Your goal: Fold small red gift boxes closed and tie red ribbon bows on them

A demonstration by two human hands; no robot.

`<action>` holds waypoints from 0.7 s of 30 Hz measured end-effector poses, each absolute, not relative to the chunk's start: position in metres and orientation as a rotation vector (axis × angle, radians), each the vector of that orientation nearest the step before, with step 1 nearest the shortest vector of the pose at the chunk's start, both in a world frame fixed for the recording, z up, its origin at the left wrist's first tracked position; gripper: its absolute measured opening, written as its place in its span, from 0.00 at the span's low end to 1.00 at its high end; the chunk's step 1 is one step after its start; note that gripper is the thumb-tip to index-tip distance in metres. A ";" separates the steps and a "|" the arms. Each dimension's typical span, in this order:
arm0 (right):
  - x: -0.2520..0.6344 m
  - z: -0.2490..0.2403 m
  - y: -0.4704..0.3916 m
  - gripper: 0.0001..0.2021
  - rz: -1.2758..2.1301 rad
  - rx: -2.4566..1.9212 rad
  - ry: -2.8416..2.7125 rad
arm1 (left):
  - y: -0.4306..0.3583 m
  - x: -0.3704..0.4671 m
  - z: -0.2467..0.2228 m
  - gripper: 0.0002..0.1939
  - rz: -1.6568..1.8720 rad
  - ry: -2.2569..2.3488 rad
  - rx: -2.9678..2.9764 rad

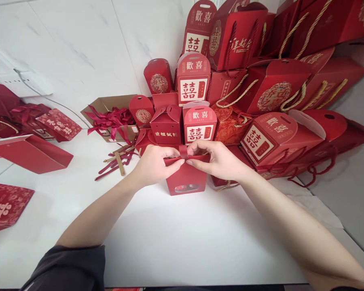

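A red gift bag (188, 178) stands upright on the white table, with a small oval window low on its front where red wrapped things show. A short, flat red ribbon (183, 152) rises in a loop at the middle of the bag's top edge. My left hand (157, 163) pinches the ribbon's left side at that edge, thumb in front. From the other side, my right hand (216, 159) pinches it likewise, thumb and forefinger closed. The two thumb tips almost meet below the loop. Part of the bag's top edge is hidden behind my fingers.
Stacked red gift boxes (197, 83) with rope handles fill the back and right. Behind my left hand is a cardboard box (109, 103) of dark red ribbons (113, 119); loose strips (121, 163) lie before it. More red boxes (33, 151) stand at left, near a wall cable (48, 97).
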State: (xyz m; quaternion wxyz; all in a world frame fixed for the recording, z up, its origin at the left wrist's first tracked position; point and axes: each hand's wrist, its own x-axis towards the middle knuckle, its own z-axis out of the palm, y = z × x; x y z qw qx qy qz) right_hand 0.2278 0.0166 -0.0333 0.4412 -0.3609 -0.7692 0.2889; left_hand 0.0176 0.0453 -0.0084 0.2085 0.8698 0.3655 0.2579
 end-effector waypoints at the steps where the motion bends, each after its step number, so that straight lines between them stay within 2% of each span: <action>1: 0.228 -0.033 0.016 0.03 0.719 -0.897 -1.909 | 0.046 0.018 -0.009 0.09 0.713 1.019 2.418; 13: 0.229 -0.033 0.016 0.03 0.701 -0.886 -1.922 | 0.046 0.018 -0.009 0.09 0.714 1.021 2.415; 21: 0.227 -0.042 0.022 0.03 0.821 -0.846 -1.853 | 0.052 0.016 -0.011 0.12 0.730 0.933 2.631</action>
